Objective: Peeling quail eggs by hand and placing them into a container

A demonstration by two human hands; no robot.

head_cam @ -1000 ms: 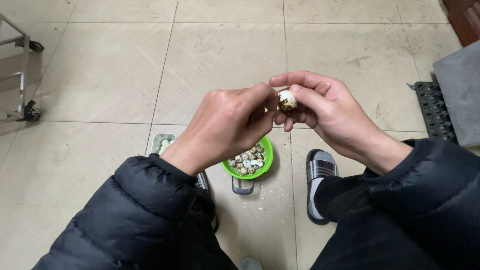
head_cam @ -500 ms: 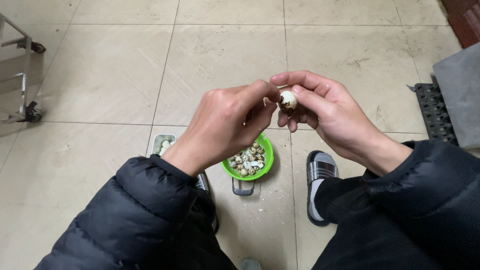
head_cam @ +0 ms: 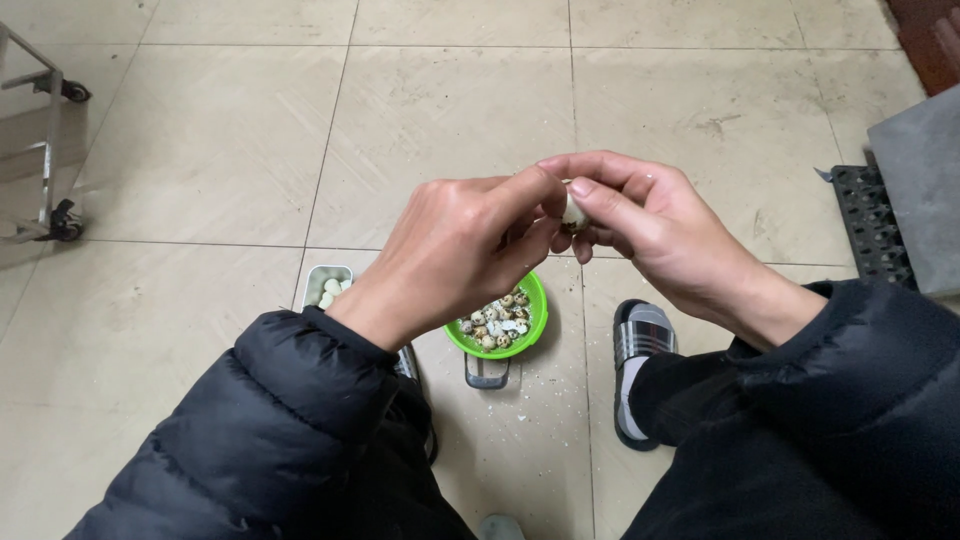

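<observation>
Now peeling | small egg (head_cam: pixel 572 210) pinched between left hand (head_cam: pixel 465 245) and right hand (head_cam: pixel 655 235) fingertips | above green bowl (head_cam: pixel 535 300) of speckled eggs | next, likely: pick shell off gently

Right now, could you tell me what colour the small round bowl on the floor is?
The small round plastic bowl is bright green, seen in the head view.

No packages, labels, signs or screens

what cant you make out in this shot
Head view:
- Small egg: mostly covered by the fingertips of the left hand and right hand.
- Metal tray: partly behind the left sleeve.
- Green bowl: contents too small to count.
- Wheeled rack: cut off by the left edge.
</observation>
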